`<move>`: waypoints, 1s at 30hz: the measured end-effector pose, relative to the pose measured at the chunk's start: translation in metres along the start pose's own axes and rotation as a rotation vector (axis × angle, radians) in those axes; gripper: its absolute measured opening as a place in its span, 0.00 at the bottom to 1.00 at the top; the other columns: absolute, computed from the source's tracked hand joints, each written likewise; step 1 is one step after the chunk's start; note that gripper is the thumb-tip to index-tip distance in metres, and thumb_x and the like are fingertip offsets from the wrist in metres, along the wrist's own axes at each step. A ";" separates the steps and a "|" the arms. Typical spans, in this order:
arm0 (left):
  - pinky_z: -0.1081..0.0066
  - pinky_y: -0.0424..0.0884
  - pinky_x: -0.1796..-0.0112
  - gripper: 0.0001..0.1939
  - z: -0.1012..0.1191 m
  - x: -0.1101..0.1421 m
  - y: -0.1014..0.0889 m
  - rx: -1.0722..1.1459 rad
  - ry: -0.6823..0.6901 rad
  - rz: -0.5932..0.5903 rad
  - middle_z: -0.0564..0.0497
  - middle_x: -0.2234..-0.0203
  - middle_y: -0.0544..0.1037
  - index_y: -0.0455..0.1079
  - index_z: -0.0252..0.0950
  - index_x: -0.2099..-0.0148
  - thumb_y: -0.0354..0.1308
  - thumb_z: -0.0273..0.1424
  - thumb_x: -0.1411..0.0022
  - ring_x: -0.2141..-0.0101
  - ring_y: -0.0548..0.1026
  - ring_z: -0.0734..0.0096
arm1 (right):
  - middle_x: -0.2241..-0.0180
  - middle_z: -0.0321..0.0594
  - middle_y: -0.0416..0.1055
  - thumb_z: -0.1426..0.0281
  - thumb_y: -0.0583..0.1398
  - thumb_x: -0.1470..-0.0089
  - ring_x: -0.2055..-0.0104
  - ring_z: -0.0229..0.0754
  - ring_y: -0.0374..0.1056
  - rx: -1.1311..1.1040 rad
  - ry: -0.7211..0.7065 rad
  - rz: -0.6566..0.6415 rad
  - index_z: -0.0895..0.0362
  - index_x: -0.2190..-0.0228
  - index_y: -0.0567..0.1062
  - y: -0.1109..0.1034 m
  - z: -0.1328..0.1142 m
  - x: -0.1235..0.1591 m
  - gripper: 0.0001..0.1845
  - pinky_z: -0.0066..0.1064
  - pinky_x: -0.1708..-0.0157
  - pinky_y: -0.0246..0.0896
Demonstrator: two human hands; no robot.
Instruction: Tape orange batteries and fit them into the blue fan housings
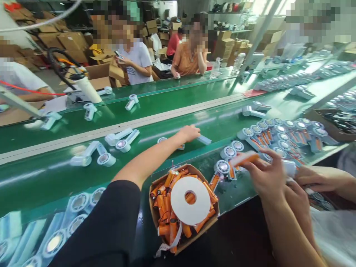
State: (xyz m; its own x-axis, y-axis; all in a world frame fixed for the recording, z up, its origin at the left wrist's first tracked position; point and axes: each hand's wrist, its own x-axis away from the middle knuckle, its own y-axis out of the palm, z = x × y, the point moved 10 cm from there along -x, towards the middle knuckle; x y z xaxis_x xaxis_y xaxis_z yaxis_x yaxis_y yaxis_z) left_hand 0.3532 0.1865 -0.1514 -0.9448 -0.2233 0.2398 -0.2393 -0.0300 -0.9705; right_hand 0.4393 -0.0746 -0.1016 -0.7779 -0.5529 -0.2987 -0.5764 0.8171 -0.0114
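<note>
My left arm, in a black sleeve, stretches over the green conveyor belt (155,126). At its end, my left hand (190,133) has its fingers bent down on the end of a pale blue plastic handle piece (204,140); the fingertips are partly hidden. Below my forearm lies a small handheld fan (162,140), half covered. On the right, my right hand (265,172) pinches a white-and-orange elongated piece (244,159), blurred by motion, above open fan bodies (223,167). Between my arms stands a cardboard box (151,202) of orange wired battery cells (167,204), with a white tape roll (178,207) on top.
A co-worker's hands (317,180) work close beside my right hand, near a pale cylinder (289,168). Rows of fans (280,137) line the right bench; more fans (54,241) lie at lower left. Several people sit across the belt, beside a white canister (89,89).
</note>
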 end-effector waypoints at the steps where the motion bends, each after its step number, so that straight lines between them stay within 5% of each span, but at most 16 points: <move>1: 0.55 0.78 0.48 0.14 -0.012 -0.002 0.003 -0.009 0.010 -0.013 0.44 0.46 0.77 0.75 0.36 0.45 0.63 0.35 0.28 0.48 0.76 0.59 | 0.67 0.36 0.84 0.61 0.77 0.57 0.63 0.54 0.84 -0.030 -0.003 -0.062 0.50 0.57 0.72 0.023 0.001 -0.020 0.29 0.39 0.66 0.81; 6: 0.61 0.75 0.49 0.12 -0.039 -0.014 0.021 -0.033 0.077 -0.045 0.44 0.46 0.77 0.81 0.43 0.55 0.63 0.23 0.37 0.42 0.70 0.53 | 0.65 0.37 0.85 0.62 0.71 0.50 0.60 0.50 0.84 0.136 0.050 -0.387 0.51 0.56 0.74 0.129 0.043 -0.097 0.20 0.40 0.58 0.80; 10: 0.56 0.73 0.47 0.13 -0.037 -0.025 0.030 -0.013 0.017 -0.051 0.40 0.45 0.77 0.81 0.42 0.51 0.63 0.27 0.38 0.40 0.68 0.47 | 0.63 0.34 0.85 0.70 0.65 0.44 0.59 0.46 0.84 0.474 0.024 -0.620 0.51 0.49 0.74 0.173 0.083 -0.109 0.20 0.36 0.56 0.79; 18: 0.57 0.75 0.47 0.16 -0.048 -0.047 0.023 0.175 -0.089 -0.130 0.45 0.55 0.83 0.80 0.36 0.50 0.65 0.43 0.31 0.52 0.79 0.61 | 0.59 0.40 0.86 0.70 0.65 0.38 0.53 0.51 0.82 0.877 -0.078 -0.722 0.50 0.45 0.76 0.186 0.103 -0.109 0.20 0.36 0.53 0.73; 30: 0.54 0.77 0.47 0.18 -0.048 -0.054 0.013 0.386 -0.226 0.028 0.45 0.50 0.80 0.74 0.35 0.43 0.60 0.42 0.26 0.51 0.79 0.61 | 0.60 0.53 0.82 0.64 0.62 0.33 0.60 0.58 0.78 1.324 -0.165 -0.861 0.54 0.44 0.75 0.190 0.100 -0.102 0.18 0.34 0.64 0.61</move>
State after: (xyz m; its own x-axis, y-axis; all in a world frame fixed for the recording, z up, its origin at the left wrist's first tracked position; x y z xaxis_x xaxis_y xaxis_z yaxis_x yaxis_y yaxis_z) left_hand 0.3903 0.2446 -0.1755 -0.8669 -0.4353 0.2430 -0.0724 -0.3722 -0.9253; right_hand 0.4341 0.1529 -0.1686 -0.2621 -0.9547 0.1410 -0.1268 -0.1107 -0.9857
